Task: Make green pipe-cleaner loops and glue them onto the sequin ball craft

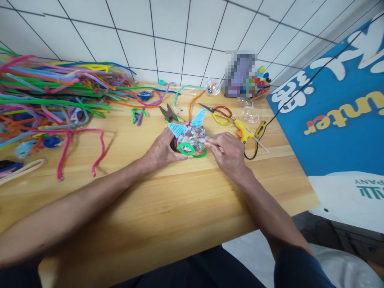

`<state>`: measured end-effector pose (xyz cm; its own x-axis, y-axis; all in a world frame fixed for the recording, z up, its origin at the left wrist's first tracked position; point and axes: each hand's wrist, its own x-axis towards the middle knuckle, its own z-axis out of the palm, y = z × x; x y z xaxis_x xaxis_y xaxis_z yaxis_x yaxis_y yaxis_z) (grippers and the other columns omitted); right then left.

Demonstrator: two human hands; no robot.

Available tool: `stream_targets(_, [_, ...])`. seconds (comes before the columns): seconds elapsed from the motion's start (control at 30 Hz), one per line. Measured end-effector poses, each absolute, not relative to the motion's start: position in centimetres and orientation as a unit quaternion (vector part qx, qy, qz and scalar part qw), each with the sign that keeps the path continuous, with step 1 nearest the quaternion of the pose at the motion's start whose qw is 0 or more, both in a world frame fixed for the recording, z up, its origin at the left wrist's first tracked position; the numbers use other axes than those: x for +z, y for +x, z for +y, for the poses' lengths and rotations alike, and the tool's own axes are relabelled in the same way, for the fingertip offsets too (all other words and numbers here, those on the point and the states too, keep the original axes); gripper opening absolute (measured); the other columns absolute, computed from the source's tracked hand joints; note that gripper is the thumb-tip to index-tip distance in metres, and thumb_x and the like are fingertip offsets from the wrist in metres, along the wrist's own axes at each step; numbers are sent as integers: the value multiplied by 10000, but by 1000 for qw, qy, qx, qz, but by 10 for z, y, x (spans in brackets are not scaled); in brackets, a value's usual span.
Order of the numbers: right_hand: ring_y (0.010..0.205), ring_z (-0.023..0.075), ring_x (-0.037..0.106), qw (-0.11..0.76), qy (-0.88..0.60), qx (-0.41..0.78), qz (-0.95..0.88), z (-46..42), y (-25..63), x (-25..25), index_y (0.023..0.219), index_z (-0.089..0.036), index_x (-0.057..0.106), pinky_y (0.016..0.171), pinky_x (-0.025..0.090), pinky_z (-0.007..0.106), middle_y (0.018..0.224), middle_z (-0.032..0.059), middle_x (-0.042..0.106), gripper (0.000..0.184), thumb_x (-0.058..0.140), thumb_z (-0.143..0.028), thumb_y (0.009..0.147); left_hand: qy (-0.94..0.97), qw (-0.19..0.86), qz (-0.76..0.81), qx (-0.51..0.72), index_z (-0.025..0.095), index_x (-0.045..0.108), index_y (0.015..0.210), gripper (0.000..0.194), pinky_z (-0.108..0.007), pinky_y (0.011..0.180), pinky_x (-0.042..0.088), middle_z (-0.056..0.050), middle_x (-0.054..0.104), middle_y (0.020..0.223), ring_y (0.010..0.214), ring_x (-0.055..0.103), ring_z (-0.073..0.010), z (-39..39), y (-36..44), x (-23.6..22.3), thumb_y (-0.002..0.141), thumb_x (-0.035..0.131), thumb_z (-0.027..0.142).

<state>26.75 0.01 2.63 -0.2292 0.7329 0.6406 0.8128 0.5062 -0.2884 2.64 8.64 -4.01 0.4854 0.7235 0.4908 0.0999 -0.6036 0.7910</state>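
Note:
A round clear ball [198, 134] with multicoloured bits inside sits over the table. Two light-blue pipe-cleaner ears [198, 118] stand up from its top. A green pipe-cleaner ring [186, 149] lies on its front, and a second green loop shows at its lower right. My left hand [163, 150] is closed round the ball's left side, thumb below. Between the thumb and fingertips of my right hand [226, 152] is a small whitish piece [203, 140], held against the ball's right side. Its exact kind is too small to tell.
Pliers [170, 113], scissors [220, 114] and a yellow glue gun [244, 130] with a black cord lie beyond my hands. Many pipe cleaners [54, 86] are heaped at the left. Clear plastic balls [213, 86] lie near the tiled wall. A blue board [336, 120] borders the table's right side.

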Motion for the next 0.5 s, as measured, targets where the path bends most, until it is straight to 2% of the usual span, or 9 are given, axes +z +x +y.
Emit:
stream_targets(0.23, [810,214,773,402,-464,-60,-787,-3,268,31,1003,-252,773,760,571,370,901,35,859,93,723,-230,1078,792,345,236,445,211,616,1520,912,-568,1197,591,-182,736,1484,1380,726,-395,87,27,-39,774,1000,568])
stream_targets(0.5, [847,223,780,383,-491,-47,-781,-8,270,27,985,-279,779,807,583,398,889,20,849,118,716,-279,1086,778,378,252,434,213,601,1547,956,-587,1258,543,-200,711,1530,1453,681,-410,86,26,-42,761,1002,579])
